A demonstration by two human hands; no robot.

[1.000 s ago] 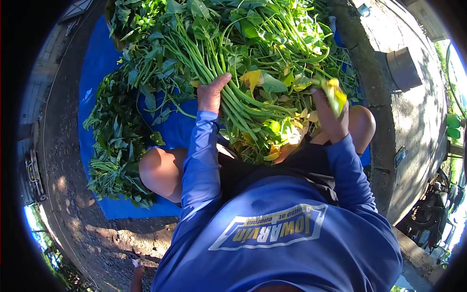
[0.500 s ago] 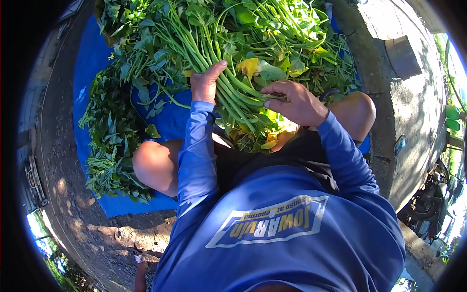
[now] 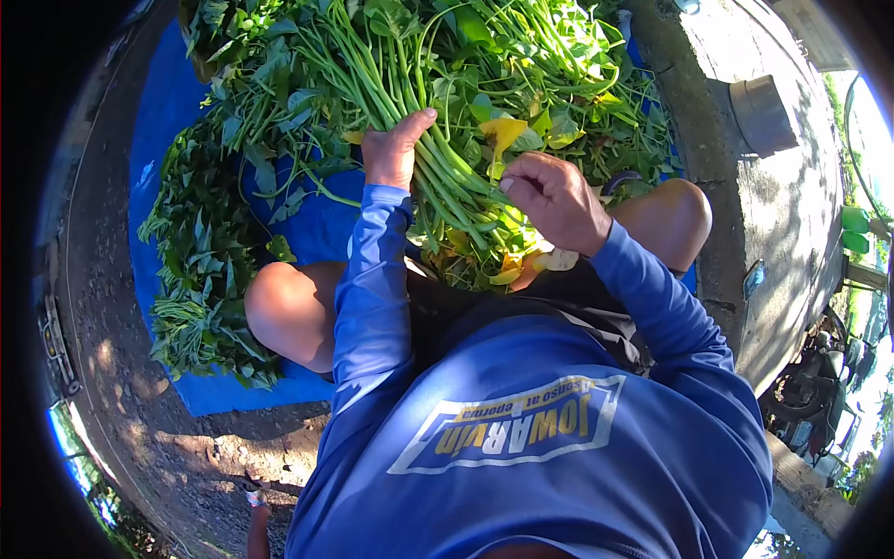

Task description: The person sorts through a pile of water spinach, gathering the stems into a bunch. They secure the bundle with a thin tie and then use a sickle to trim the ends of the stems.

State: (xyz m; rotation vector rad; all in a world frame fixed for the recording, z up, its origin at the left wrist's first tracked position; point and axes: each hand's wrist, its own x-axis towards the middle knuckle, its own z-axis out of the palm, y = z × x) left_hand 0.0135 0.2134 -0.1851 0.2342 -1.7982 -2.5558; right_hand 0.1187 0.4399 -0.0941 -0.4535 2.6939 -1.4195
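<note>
A thick bundle of long green stems [image 3: 438,172] with leaves slants down over my lap. My left hand [image 3: 393,154] is wrapped round it, thumb on top. Just right of the stems' lower ends, my right hand [image 3: 559,200] is closed in a pinch at a thin stem with a yellow leaf [image 3: 503,135] above it. The fingers partly hide what the pinch holds. Yellow and green leaf scraps [image 3: 475,261] lie between my legs below the bundle.
Leafy greens pile [image 3: 279,84] across a blue tarp [image 3: 209,391] ahead, with another heap [image 3: 200,252] at the left. A concrete ledge [image 3: 778,224] bearing a brown pot [image 3: 765,114] runs along the right. A person's foot [image 3: 257,498] shows at the lower left.
My right hand has drawn slightly away from the stem ends, its fingers now more curled. A yellow leaf by it stands more upright. My left hand keeps its hold. The view has shifted slightly.
</note>
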